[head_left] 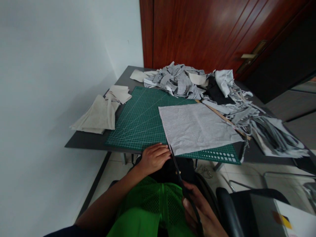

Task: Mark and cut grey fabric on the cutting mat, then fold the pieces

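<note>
A piece of light grey fabric lies on the green cutting mat, its near left corner at the mat's front edge. My left hand is at that corner, fingers together and closed on the fabric's edge; the thumb is hidden. Black long-bladed scissors are in my right hand, which is closed around their handles in front of my green vest. The blades point away from me, their tips at the fabric's left edge beside my left fingertips.
Folded cream cloth sits on the table's left. A heap of grey fabric strips spreads along the back, with a black cloth and a wooden ruler at right. Stacked strips lie farther right. A black chair stands lower right.
</note>
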Motion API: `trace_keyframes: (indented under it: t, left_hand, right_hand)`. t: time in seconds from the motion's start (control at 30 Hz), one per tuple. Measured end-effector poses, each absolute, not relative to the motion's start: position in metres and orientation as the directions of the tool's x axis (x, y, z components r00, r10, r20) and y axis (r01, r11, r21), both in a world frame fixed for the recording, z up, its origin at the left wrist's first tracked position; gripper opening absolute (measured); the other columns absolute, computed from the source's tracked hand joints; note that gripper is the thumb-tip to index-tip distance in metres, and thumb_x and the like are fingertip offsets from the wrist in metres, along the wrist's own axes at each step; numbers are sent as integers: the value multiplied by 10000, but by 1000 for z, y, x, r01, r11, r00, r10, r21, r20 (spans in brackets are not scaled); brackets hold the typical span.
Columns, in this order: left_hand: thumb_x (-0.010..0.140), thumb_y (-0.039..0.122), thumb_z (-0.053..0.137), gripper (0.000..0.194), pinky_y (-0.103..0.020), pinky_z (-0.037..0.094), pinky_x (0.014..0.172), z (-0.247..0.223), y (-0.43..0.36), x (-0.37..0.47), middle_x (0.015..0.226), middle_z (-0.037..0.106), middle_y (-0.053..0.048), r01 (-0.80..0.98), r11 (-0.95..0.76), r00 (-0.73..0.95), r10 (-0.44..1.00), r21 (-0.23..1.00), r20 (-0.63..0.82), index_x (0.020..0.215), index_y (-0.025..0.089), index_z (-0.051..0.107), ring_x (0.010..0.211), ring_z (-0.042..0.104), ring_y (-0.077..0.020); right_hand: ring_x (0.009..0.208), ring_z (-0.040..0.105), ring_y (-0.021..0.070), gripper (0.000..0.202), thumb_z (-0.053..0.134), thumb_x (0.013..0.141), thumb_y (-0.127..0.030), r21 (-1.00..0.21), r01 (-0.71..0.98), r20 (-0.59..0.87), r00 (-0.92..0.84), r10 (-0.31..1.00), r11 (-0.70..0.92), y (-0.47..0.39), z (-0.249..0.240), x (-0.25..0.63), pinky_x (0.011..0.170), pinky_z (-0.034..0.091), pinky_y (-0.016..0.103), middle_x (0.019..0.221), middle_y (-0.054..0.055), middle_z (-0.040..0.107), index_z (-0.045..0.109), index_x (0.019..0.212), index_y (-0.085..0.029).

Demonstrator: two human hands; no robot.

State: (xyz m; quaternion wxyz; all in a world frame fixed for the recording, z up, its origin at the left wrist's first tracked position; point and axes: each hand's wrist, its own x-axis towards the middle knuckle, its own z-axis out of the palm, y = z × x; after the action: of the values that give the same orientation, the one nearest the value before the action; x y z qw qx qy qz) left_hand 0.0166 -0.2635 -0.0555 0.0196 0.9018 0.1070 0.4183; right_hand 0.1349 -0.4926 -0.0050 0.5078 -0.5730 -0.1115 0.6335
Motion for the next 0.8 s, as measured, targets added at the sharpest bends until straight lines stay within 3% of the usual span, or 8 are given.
trace_keyframes:
  t: [0.2,0.8]
  left_hand:
    - [945,235,649,86,-328,585,992,-55,-264,17,989,789,0,181,-977,637,202,110,744,952,197,726,956,744,-157]
    - [933,215,657,88,-345,558,1044,-61,-263,16,1020,783,-9,176,-976,651,214,130,729,980,212,730,1022,731,-162]
  right_hand:
    - [957,699,245,572,785,753,-620,-710,-535,-618,163,769,-457,-494,-6,132,771,543,347,1162,23,698,593,1240,-391]
    - [773,702,248,620,736,763,-673,-777,-420,-558,115,822,-469,-496,-9,139,645,560,355,964,34,707,589,1292,-385]
